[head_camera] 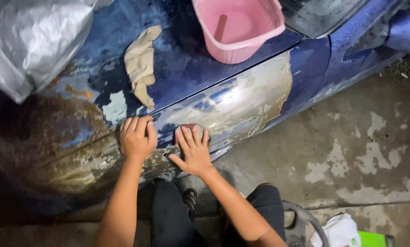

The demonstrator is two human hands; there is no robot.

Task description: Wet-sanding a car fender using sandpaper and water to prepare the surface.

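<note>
Head view looks down on a blue car panel (260, 91) with wide patches rubbed back to bare filler and metal. Far left, a grey plastic sheet (31, 41) hangs over the bodywork, and a beige rag (141, 64) lies draped on the top surface. Your left hand (138, 136) lies flat on the panel, fingers together, gripping nothing; it seems to brace you. Just beside it, your right hand (193, 151) presses down with fingers spread over a small reddish sanding block (188, 127), which sits against the panel at the lower edge of the pale patch. Up to the right, a pink basket (237, 27) rests on the car. You look to be mid-way through wet sanding: much paint is off, but blue islands remain. A next stroke would call for even pressure, the block kept flat.
</note>
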